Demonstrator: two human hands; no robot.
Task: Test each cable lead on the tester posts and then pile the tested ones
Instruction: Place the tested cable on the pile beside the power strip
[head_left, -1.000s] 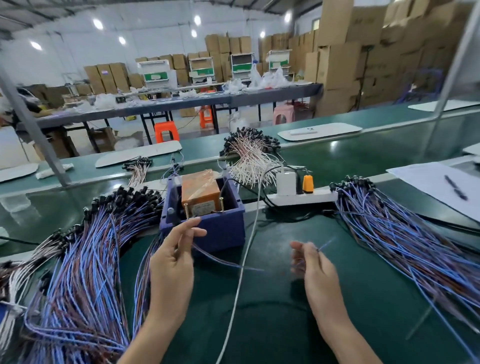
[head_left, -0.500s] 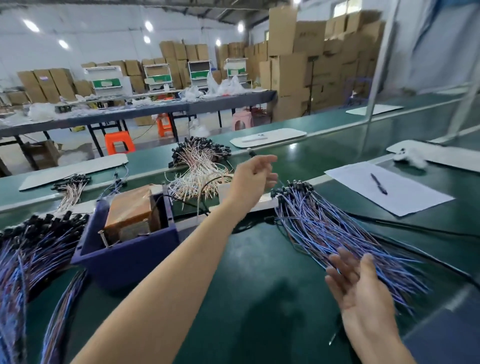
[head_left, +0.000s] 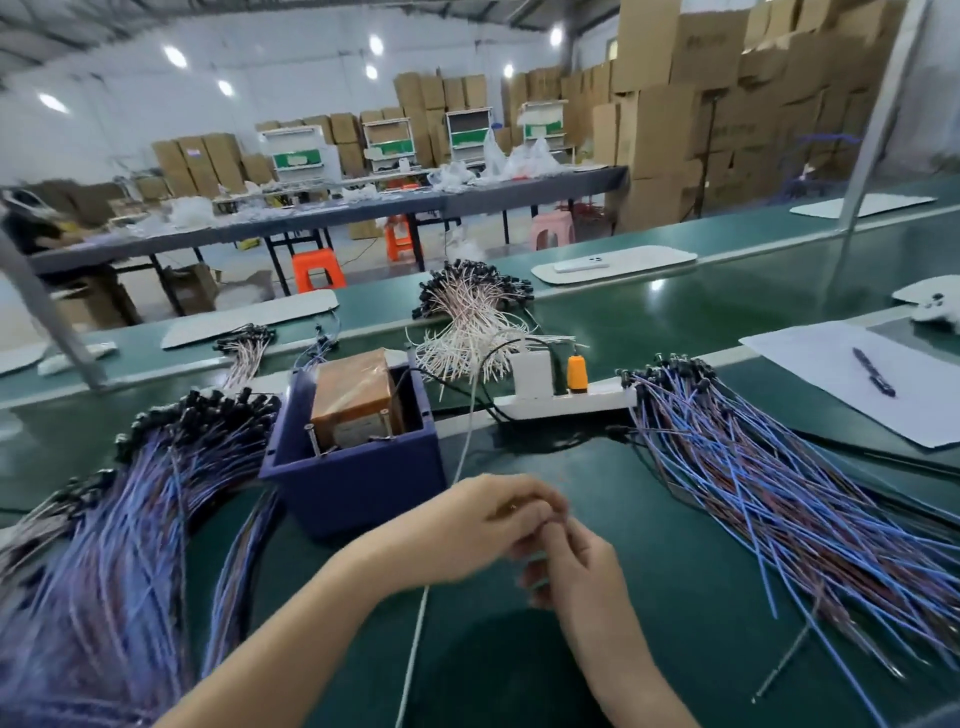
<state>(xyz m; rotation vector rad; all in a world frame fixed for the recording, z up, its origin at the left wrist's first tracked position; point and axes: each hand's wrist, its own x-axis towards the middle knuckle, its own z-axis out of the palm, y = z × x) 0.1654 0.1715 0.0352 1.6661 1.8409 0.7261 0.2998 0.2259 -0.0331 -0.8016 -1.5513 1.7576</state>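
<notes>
My left hand (head_left: 478, 525) and my right hand (head_left: 576, 577) meet over the green mat in front of the tester. Their curled fingertips pinch a thin cable lead (head_left: 560, 515) that motion blur almost hides. The tester is a blue box (head_left: 353, 483) holding a brown transformer block (head_left: 353, 395), with two metal posts (head_left: 312, 440) standing up at its near edge. It sits just beyond and left of my hands. A large pile of blue-and-purple leads (head_left: 130, 545) lies to the left. A second fanned pile of leads (head_left: 779, 499) lies to the right.
A white power strip (head_left: 566, 404) with a white adapter and an orange plug lies behind my hands. Its white cord (head_left: 457, 467) runs toward me under my left wrist. Pale pink leads (head_left: 472, 322) are heaped behind it. A paper sheet (head_left: 831, 364) with a pen (head_left: 874, 373) lies at right.
My left hand has come back from the right-hand pile to the middle. My right hand, open half a second ago, has curled and joined it. The view has swung back left.
</notes>
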